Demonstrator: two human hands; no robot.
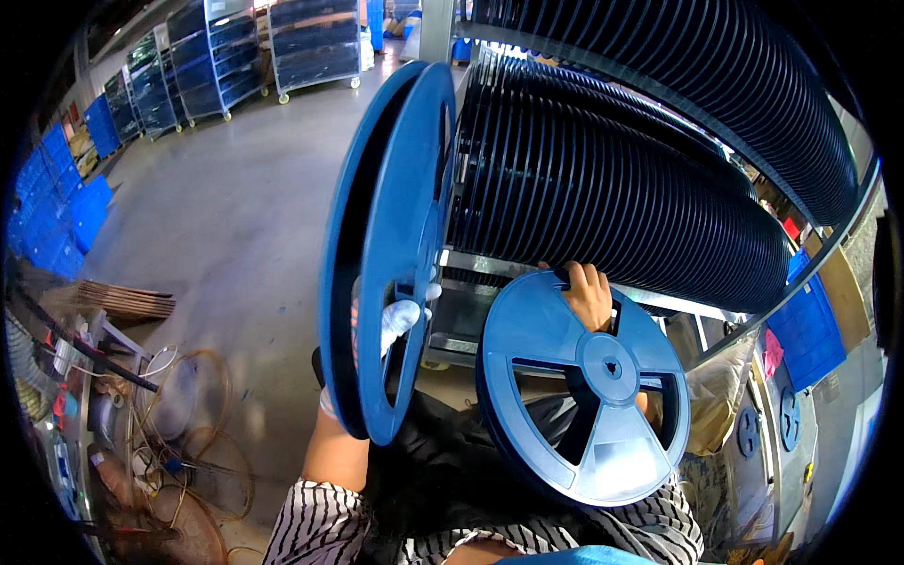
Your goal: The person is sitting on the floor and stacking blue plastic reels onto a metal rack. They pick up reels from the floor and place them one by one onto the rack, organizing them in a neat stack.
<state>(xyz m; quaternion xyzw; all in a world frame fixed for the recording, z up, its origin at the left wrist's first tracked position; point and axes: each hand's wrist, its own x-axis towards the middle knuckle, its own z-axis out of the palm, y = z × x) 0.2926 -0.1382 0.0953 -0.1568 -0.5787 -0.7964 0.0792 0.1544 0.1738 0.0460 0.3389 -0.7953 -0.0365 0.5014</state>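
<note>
My left hand [399, 323], in a whitish glove or finger covers, grips a large blue plastic reel [400, 207]. Its fingers come through a cut-out window, and the reel stands upright, nearly edge-on, with a dark gap between its two flanges. Bare fingers of my right hand [589, 296] hook through an upper window of a second blue reel [541, 325] and hold it by the rim. That reel faces me in front of my lap, its round hub and windows showing. My right forearm is partly hidden behind it.
A metal rack [438, 38] ahead carries tight rows of dark discs [603, 179]. Wheeled shelf carts [315, 42] stand at the back left. Blue crates [56, 202], stacked cardboard [127, 299] and tangled hoops [202, 424] lie left. A blue panel [805, 330] stands at right.
</note>
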